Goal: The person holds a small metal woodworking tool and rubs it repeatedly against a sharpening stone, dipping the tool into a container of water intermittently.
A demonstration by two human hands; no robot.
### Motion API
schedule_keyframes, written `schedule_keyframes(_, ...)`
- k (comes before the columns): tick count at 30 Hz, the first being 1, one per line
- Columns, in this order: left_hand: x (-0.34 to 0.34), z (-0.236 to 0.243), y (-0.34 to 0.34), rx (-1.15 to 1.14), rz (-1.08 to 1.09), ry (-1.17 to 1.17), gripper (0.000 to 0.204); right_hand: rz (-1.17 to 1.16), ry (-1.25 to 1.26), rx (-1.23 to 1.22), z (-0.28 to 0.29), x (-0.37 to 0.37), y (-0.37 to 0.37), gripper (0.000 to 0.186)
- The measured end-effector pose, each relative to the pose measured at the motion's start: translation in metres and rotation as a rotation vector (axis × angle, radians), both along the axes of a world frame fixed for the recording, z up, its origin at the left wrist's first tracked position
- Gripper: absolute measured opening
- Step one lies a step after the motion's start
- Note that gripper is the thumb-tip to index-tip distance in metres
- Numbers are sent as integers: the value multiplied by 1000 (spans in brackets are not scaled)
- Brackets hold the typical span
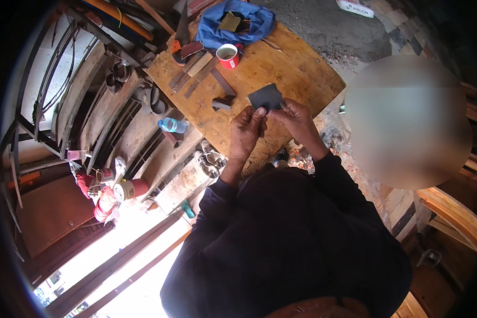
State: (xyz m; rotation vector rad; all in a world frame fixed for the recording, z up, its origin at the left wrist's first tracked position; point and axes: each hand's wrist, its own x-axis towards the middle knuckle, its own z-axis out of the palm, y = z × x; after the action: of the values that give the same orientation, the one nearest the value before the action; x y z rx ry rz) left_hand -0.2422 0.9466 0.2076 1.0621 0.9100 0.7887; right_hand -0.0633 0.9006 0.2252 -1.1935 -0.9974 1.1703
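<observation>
The left hand and right hand pinch a dark sheet above the worktop, toward its near corner, apparently adjusting it; regripping calls for one firm pinch.

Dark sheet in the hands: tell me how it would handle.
The dark sheet is probably stiff: it extends nearly flat beyond the left hand and right hand pinching its lower edge. It looks thin, so likely light. Its uneven right edge hints it may tear.
</observation>
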Motion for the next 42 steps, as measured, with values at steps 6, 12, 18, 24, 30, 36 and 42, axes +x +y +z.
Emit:
schedule_keyframes(6,-1,2,-5,109,-50,-22,48,-41,-153,-39,-2,4,-3,17)
schedule_keyframes(12,-18,20,10,-240,-122,-296,73,97,-308,-47,-15,26,4,32)
schedule_keyframes(18,-3,30,-6,-97,-152,-173,51,-260,-129,165,-10,13,5,30)
schedule_keyframes(24,18,21,-27,700,116,327,35,-120,-34,25,24,-1,-17,33)
schedule_keyframes(30,16,8,-30,249,289,128,30,-61,-145,-31,1,19,-22,30)
schedule_keyframes(36,19,8,-26,479,370,91,28,17,-174,-38,-13,31,-25,28)
schedule_keyframes(42,13,0,-27,203,104,111,23,21,-375,-131,-4,24,-21,27)
